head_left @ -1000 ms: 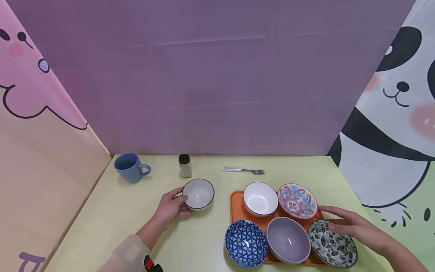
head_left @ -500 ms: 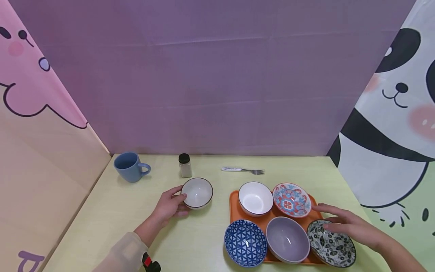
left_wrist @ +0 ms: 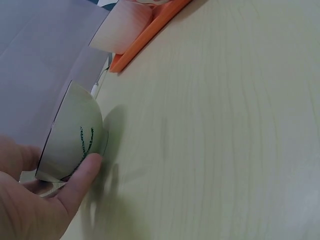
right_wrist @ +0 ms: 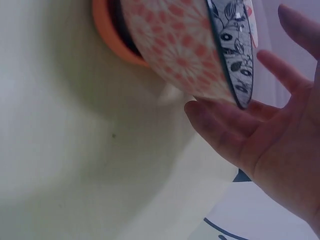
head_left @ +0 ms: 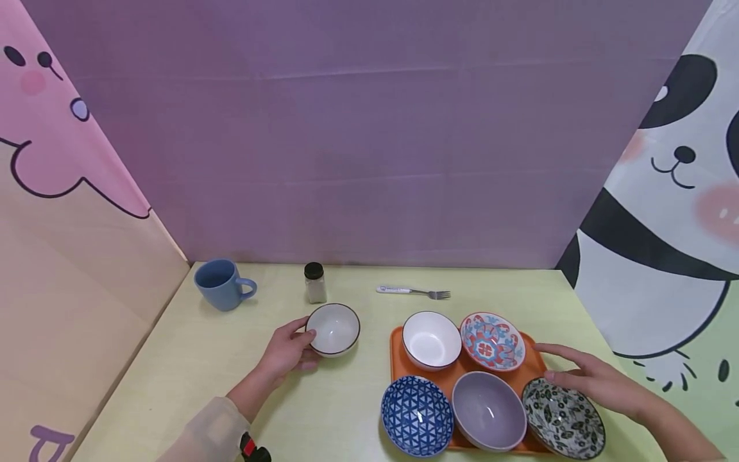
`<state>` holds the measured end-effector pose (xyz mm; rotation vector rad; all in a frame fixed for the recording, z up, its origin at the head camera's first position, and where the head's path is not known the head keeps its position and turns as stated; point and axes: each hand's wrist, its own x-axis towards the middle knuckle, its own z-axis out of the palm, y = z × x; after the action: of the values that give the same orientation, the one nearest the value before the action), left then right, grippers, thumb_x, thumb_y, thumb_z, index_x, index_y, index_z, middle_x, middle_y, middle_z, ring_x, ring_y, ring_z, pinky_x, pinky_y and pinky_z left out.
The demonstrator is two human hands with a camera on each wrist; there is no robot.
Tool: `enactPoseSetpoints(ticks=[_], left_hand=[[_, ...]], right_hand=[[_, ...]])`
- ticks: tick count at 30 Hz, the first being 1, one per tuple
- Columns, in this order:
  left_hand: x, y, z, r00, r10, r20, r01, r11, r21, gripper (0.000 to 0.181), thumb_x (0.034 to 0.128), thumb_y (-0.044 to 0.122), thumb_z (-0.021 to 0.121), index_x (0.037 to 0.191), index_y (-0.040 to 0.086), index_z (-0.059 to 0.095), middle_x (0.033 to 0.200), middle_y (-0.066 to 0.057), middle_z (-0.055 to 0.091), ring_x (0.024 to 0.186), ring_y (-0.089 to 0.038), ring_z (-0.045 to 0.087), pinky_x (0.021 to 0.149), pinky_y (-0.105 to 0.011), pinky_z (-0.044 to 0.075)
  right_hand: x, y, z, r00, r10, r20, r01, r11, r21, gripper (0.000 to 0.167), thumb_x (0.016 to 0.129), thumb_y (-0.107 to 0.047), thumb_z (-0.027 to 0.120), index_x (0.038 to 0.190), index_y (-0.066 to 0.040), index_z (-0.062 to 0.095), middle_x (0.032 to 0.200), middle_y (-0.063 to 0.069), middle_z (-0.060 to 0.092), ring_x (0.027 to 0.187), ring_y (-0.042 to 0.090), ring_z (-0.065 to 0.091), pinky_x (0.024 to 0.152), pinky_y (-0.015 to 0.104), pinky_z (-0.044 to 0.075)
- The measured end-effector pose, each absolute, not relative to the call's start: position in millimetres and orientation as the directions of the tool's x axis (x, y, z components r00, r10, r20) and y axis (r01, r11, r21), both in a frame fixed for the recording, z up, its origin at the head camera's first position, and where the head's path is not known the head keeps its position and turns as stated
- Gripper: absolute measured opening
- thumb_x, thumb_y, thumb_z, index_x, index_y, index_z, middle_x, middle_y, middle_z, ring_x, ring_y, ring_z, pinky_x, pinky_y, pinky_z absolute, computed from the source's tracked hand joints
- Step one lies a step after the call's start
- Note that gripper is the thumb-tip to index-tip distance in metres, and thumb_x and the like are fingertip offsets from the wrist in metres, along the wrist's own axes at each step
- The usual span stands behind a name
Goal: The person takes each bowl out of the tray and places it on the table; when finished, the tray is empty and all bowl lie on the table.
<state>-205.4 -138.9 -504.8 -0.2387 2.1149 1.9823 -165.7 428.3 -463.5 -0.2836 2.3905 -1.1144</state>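
Note:
My left hand grips a white bowl with a thin dark rim, thumb over the rim and fingers around its outside. In the left wrist view the same bowl shows a green line pattern outside; whether its foot touches the table is unclear. My right hand has loosely extended fingers beside a black-and-white floral bowl. Its forefinger points toward the red-and-blue patterned bowl. In the right wrist view the fingers lie close to the floral bowl's reddish outside; contact cannot be told.
An orange tray carries the patterned bowls, another white bowl, a lilac bowl and a blue geometric bowl. Behind are a blue mug, a black-capped jar and a fork. Fabric walls surround the table.
The white bowl and the red-and-blue bowl on the tray have slid left, and my right hand has shifted slightly left. My left hand keeps its grip, nearly still.

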Motion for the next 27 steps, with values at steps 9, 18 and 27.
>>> enactPoseSetpoints(ticks=[9, 18, 27], left_hand=[[-216.4, -144.7, -494.1, -0.993, -0.031, -0.114, -0.115, 0.454, 0.883, 0.052, 0.1034, 0.023, 0.060, 0.148, 0.000, 0.049, 0.133, -0.025, 0.063, 0.110, -0.035, 0.067, 0.092, -0.050, 0.058], [-222.4, -119.1, -456.3, -0.979, -0.028, 0.200, 0.167, 0.445, 0.880, 0.045, 0.0994, 0.018, 0.065, 0.143, 0.008, 0.058, 0.130, -0.015, 0.065, 0.113, -0.028, 0.064, 0.091, -0.040, 0.055], [-225.4, -56.4, -441.5, -0.975, 0.222, 0.011, 0.068, 0.249, 0.966, 0.048, 0.1021, 0.022, 0.063, 0.148, 0.010, 0.055, 0.125, -0.015, 0.067, 0.096, -0.026, 0.074, 0.078, -0.036, 0.065]], right_hand=[[-178.5, 433.0, -465.0, -0.880, -0.345, -0.327, 0.019, 0.662, -0.749, 0.078, 0.101, -0.025, 0.064, 0.161, -0.004, 0.020, 0.154, 0.046, 0.025, 0.123, 0.061, 0.053, 0.079, 0.058, 0.060], [-194.7, 441.8, -471.0, -0.852, -0.329, -0.408, 0.130, 0.621, -0.773, 0.081, 0.102, -0.025, 0.063, 0.162, -0.004, 0.013, 0.155, 0.046, 0.023, 0.109, 0.042, 0.068, 0.076, 0.052, 0.063], [-205.3, 440.0, -478.1, -0.868, -0.292, -0.402, 0.134, 0.643, -0.754, 0.081, 0.098, -0.021, 0.069, 0.160, -0.001, 0.022, 0.148, 0.045, 0.036, 0.094, 0.031, 0.072, 0.070, 0.045, 0.064]])
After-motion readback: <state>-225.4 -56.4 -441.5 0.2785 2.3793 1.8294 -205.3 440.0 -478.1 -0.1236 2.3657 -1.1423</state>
